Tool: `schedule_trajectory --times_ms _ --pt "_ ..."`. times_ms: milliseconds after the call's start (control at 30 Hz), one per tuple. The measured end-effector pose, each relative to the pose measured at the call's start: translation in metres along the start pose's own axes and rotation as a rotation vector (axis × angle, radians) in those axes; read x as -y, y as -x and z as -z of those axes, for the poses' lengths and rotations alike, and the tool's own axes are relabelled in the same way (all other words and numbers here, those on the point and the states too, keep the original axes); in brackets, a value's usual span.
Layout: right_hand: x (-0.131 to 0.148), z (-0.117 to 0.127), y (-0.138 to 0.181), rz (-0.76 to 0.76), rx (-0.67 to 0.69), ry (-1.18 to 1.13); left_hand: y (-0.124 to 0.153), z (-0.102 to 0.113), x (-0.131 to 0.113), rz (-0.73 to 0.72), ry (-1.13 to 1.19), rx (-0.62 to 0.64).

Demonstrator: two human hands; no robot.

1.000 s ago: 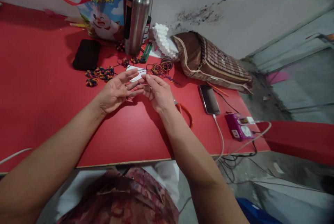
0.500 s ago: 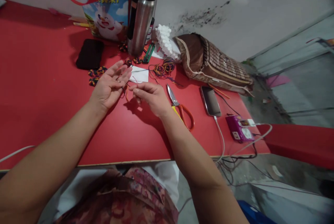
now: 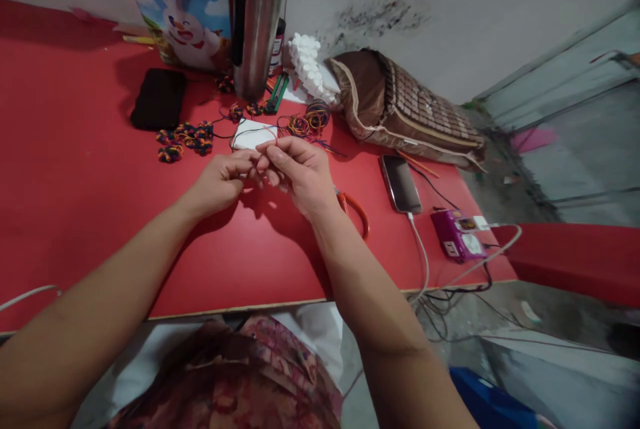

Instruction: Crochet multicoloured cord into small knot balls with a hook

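Above the red table [image 3: 210, 269], my left hand [image 3: 225, 179] and my right hand [image 3: 300, 172] meet fingertip to fingertip. Thin dark and orange cord [image 3: 271, 130] runs up from the right fingers, which pinch it. My left fingers are curled together on the cord's lower part, mostly hidden between the hands. Just behind them lies a white card [image 3: 253, 134] with a dark strand across it. Knotted multicoloured cord balls [image 3: 193, 137] lie left of the card, and a tangle of loose cord [image 3: 313, 120] lies to its right. Orange-handled scissors [image 3: 360, 212] are partly covered by my right hand.
A black phone-like object [image 3: 160, 99], a patterned bag [image 3: 185, 22] and a steel flask [image 3: 257, 36] stand or lie at the back left. Rightward are a brown cushion [image 3: 410, 102], a charging phone [image 3: 401, 184] and a purple power box [image 3: 457, 236] with trailing cables.
My left hand has turned from palm up with spread fingers to curled fingers, closing in against my right hand. The right hand has shifted slightly. The view has moved a little.
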State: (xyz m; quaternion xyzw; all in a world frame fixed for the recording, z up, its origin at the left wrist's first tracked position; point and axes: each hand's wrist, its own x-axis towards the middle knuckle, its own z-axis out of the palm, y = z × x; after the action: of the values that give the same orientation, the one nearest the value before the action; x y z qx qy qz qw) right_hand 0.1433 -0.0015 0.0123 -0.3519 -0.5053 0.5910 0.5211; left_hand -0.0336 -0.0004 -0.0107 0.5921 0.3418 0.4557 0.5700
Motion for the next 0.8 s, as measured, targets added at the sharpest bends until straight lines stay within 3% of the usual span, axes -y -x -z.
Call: schedule_trajectory --times_ms 433,633,800 --pt "-0.005 0.020 -0.011 0.096 -0.101 -0.058 0.007 -0.005 -0.002 0.107 0.146 0.038" --pt "-0.006 0.021 -0.013 0.058 -0.167 -0.053 0.003 -0.002 -0.008 -0.020 0.379 -0.070" --pt "-0.012 0.016 -0.010 -0.015 -0.070 0.063 -0.004 0.008 -0.003 0.062 0.607 -0.179"
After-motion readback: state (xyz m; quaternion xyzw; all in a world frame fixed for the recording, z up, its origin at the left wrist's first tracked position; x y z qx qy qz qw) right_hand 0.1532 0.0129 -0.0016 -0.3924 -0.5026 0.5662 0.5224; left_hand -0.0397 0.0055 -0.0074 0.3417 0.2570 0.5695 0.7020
